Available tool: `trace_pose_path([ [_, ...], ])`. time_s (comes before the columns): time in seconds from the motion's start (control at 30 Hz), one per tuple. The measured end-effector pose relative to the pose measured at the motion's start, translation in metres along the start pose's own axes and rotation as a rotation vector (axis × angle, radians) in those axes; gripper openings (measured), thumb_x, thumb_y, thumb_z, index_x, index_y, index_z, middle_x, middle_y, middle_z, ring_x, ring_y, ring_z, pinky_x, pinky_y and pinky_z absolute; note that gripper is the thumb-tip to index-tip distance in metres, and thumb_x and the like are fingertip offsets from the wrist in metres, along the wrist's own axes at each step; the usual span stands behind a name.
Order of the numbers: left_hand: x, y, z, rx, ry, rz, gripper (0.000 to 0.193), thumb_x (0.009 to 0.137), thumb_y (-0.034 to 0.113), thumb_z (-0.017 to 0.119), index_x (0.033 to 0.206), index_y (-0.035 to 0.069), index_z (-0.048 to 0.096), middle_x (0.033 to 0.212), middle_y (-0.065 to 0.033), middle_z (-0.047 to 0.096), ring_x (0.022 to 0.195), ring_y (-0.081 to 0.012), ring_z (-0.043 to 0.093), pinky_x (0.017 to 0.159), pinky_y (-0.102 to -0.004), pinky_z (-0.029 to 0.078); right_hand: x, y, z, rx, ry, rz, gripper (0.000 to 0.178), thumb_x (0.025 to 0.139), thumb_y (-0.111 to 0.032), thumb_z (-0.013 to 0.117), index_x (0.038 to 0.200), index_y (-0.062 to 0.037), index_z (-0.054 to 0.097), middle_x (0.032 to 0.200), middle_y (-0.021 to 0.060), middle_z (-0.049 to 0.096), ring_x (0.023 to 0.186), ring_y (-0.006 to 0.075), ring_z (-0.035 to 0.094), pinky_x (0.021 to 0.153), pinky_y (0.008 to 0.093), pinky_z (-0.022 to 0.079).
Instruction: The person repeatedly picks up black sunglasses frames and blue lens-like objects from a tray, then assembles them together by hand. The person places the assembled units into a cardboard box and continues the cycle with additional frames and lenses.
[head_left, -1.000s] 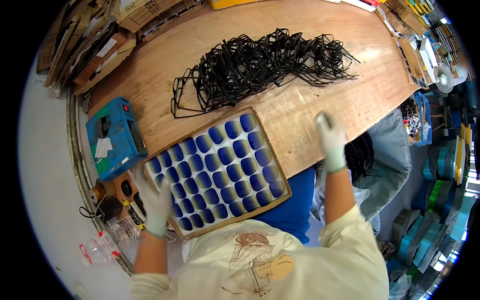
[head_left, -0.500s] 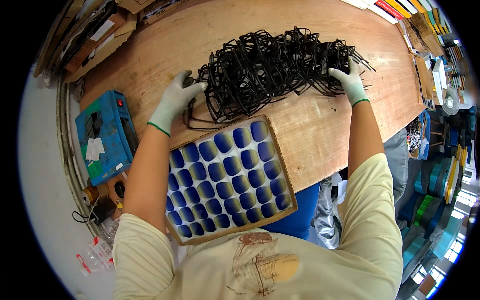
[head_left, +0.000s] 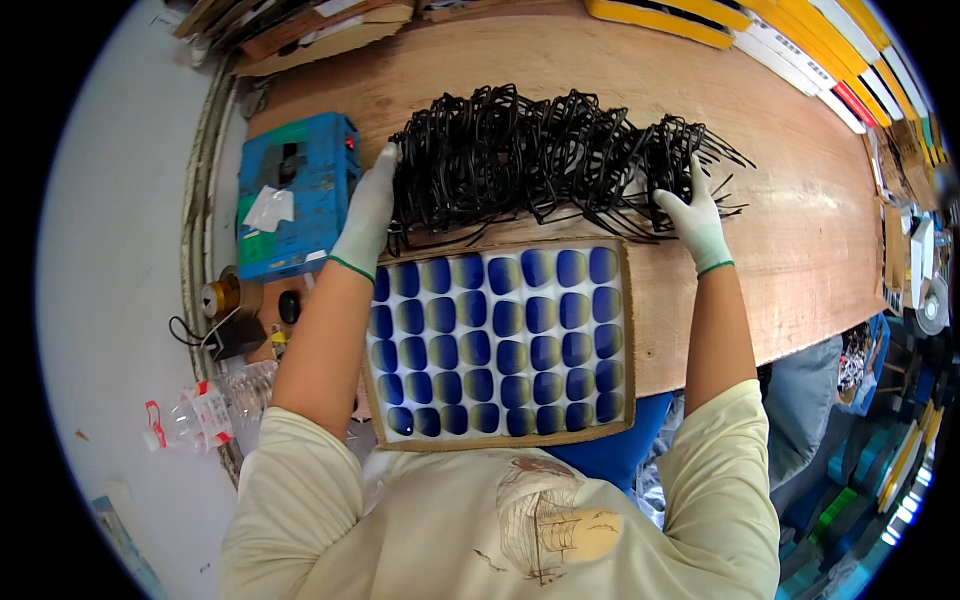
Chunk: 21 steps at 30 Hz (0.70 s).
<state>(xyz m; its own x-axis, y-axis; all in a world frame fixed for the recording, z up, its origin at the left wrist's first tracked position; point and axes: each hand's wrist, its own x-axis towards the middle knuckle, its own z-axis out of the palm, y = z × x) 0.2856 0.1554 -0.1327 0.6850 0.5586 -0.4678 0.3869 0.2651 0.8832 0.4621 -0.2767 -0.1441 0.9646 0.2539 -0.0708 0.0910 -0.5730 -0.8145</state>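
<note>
A long heap of black eyeglass frames point(head_left: 520, 160) lies across the wooden table in front of me, temples sticking out at its right end. My left hand point(head_left: 372, 205), in a white glove with a green cuff, lies stretched out against the heap's left end; some fingertips are hidden. At the right end is my right hand point(head_left: 692, 212), gloved alike, thumb and fingers spread apart and touching the frames. Between my forearms sits a shallow cardboard box point(head_left: 629, 340) with rows of lenses point(head_left: 507, 319), shaded from blue to yellowish, on white lining.
A blue machine point(head_left: 290, 195) with a red switch stands left of my left hand. Below it are a tape roll point(head_left: 220, 297) and plastic bottles point(head_left: 210, 415). Stacked cardboard point(head_left: 320, 35) lies far left, yellow and white boxes point(head_left: 690, 20) far right.
My left hand has moved in against the heap's left end, and the heap looks more compact. My right hand stays at the right end. The view has shifted and turned.
</note>
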Motion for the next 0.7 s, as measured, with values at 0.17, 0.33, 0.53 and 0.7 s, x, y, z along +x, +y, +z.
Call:
trace_pose_path([
  [0.17,-0.018,-0.003,-0.003,0.178,0.02,0.053,0.089,0.087,0.053,0.076,0.139,-0.013,0.05,0.131,-0.023,0.062,0.12,-0.0289,0.061,0.104,-0.036,0.046,-0.011,-0.006,-0.012,-0.278,0.062,-0.04,0.093,0.082,-0.038,0.078,0.157,-0.0005,0.037,0.153,0.0257,0.046,0.141,0.0363,0.047,0.116,0.0415,0.039],
  [0.33,-0.026,-0.008,0.0,0.183,-0.052,0.079,0.079,0.094,0.05,0.069,0.141,-0.011,0.051,0.133,-0.0228,0.063,0.122,-0.0306,0.061,0.104,-0.0364,0.046,-0.09,-0.023,-0.001,-0.335,0.283,-0.148,0.079,0.092,-0.036,0.07,0.153,0.0048,0.04,0.156,0.0293,0.039,0.145,0.0427,0.039,0.119,0.0478,0.034],
  [0.53,-0.036,0.002,0.002,0.662,-0.026,0.177,0.065,0.094,0.048,0.061,0.118,-0.012,0.066,0.115,-0.0318,0.069,0.113,-0.0417,0.066,0.1,-0.0419,0.049,-0.234,-0.038,0.035,-0.299,0.229,-0.084,0.065,0.092,-0.02,0.067,0.147,0.0081,0.045,0.15,0.0312,0.044,0.141,0.0433,0.043,0.117,0.0503,0.036],
  [0.7,-0.039,0.024,-0.005,0.522,0.061,0.233,0.054,0.082,0.033,0.071,0.108,-0.014,0.067,0.107,-0.0314,0.071,0.105,-0.0411,0.07,0.091,-0.0423,0.054,-0.272,-0.056,0.042,-0.297,0.24,-0.212,0.053,0.091,-0.015,0.068,0.137,0.0084,0.053,0.143,0.0295,0.051,0.132,0.046,0.049,0.113,0.0503,0.04],
])
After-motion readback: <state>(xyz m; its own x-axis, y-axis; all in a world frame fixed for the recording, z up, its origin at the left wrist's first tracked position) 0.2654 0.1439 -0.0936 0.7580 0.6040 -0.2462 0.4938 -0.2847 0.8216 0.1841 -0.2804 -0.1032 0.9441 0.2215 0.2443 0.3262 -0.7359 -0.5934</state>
